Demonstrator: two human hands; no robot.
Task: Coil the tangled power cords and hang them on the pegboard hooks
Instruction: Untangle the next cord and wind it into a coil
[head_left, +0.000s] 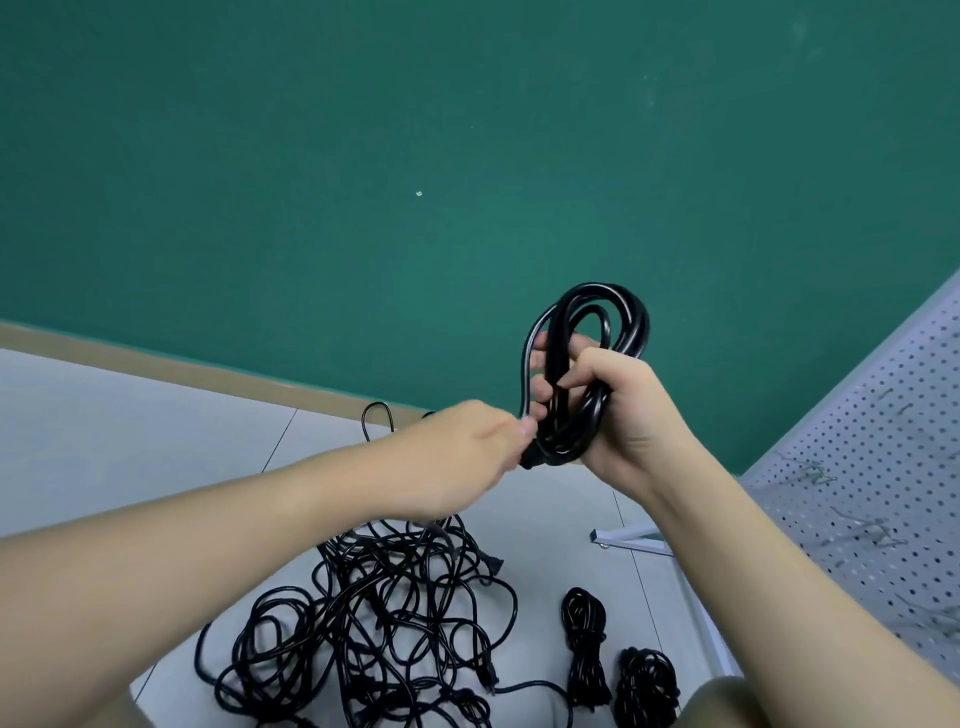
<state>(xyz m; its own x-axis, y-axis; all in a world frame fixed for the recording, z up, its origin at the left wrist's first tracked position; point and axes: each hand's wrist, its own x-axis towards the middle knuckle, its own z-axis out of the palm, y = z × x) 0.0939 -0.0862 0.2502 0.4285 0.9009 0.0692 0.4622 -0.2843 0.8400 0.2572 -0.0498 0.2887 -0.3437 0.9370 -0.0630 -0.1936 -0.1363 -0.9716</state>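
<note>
Both hands are working in front of the green wall (363, 156): I am seeing the right hand (618, 410) gripping a coiled black rubber power cord (587, 364), fingers wrapped through its loops, while the left hand (462, 462) is pinching the cord's end at the coil's base. Below the coil, a tangled heap of black cords (384, 608) is lying on the pale floor (130, 415), with two bundled black cords (587, 649) beside it, nearer the white perforated pegboard (872, 499).

We see even, soft light with faint shadows. The left hand (467, 457) is motion-blurred, and glare streaks the coil (587, 364) just right of it. Straight lines bow toward the frame edges.
</note>
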